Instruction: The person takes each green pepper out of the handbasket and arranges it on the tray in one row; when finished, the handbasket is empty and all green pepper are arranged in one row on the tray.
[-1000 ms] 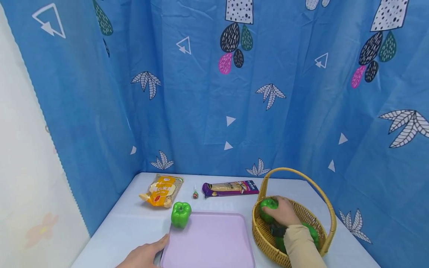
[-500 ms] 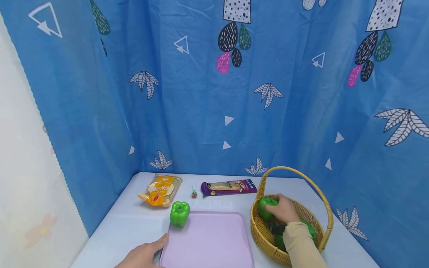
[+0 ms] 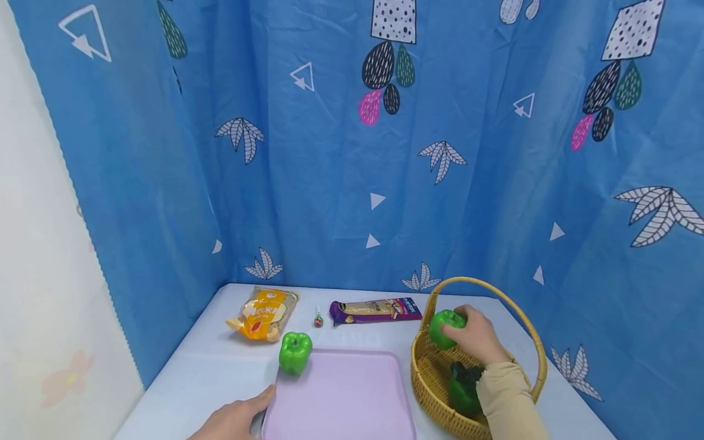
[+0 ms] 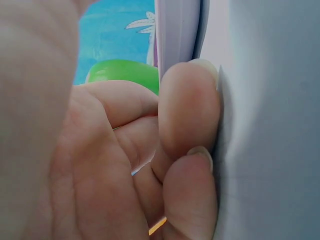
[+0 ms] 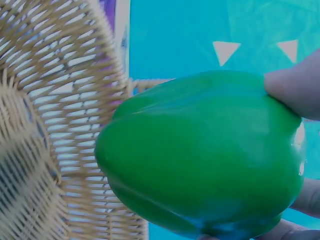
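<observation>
My right hand (image 3: 477, 335) grips a green bell pepper (image 3: 444, 329) at the far rim of a wicker basket (image 3: 429, 391). In the right wrist view, the glossy pepper (image 5: 200, 155) lies sideways between thumb and fingers, basket weave beside it. Deeper in the basket sits a dark green vegetable (image 3: 464, 394), partly hidden by my sleeve. At the lower left, my left hand (image 3: 236, 418) holds the left edge of a lilac tray (image 3: 343, 394); the left wrist view shows its curled fingers (image 4: 187, 110) low against the tray's side. Another green bell pepper (image 3: 295, 353) stands at the tray's far left corner.
Along the back of the white table (image 3: 192, 379) lie an orange food packet (image 3: 266, 313), a small lollipop (image 3: 318, 319) and a purple packet (image 3: 374, 310). The basket's tall handle (image 3: 506, 296) arches over its bowl. A blue patterned curtain (image 3: 330, 214) closes off the back.
The right hand has lifted the green bell pepper up from inside the basket toward its rim, uncovering more of the dark green vegetable. The left hand stays at the tray.
</observation>
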The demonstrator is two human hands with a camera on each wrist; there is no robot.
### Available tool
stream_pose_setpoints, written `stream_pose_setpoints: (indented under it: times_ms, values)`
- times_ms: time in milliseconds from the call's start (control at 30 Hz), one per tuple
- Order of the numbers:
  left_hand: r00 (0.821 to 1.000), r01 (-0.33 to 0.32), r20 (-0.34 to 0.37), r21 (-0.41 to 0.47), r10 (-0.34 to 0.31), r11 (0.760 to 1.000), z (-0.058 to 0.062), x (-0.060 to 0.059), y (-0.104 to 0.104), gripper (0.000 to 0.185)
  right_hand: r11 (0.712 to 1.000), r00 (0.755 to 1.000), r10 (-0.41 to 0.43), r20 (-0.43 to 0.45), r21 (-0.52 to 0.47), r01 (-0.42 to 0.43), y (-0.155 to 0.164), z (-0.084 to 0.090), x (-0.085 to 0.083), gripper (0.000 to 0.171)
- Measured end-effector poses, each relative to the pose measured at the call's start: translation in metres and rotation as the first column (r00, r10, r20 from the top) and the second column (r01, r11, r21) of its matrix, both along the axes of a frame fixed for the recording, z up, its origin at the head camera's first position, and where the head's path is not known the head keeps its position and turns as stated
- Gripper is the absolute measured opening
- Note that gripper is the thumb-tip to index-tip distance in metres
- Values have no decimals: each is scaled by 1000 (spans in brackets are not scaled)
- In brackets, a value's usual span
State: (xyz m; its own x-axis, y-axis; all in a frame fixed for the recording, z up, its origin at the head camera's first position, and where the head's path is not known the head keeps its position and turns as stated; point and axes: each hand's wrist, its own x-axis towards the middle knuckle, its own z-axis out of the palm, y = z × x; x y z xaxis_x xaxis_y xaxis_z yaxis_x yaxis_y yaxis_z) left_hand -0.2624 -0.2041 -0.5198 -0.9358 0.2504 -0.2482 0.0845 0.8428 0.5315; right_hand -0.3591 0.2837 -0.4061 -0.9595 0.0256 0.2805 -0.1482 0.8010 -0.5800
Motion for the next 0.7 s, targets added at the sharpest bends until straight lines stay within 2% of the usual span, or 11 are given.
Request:
stream_pose_setpoints:
  times_ms: [200, 300, 400, 500, 700]
  values:
    - [1000, -7, 15, 1, 7, 1000, 4, -2, 2, 111, 999, 999, 33, -20, -23, -33, -11, 11, 4, 65]
    - [1000, 5, 3, 1, -5, 1000, 3, -1, 0, 111, 993, 997, 75, -20, -89, -76, -25, 10, 6, 64]
    - [1000, 14, -13, -1, -14, 1000, 2, 0, -1, 110, 975, 989, 148, -32, -161, -151, -47, 9, 8, 61]
    - [1000, 19, -22, 1, -19, 1000, 2, 1, 0, 110, 955, 970, 238, -53, -166, -244, -75, 6, 7, 59]
    - [1000, -6, 20, -4, 6, 1000, 4, 2, 2, 111, 895, 897, 438, -65, -69, -441, -137, -17, -6, 59]
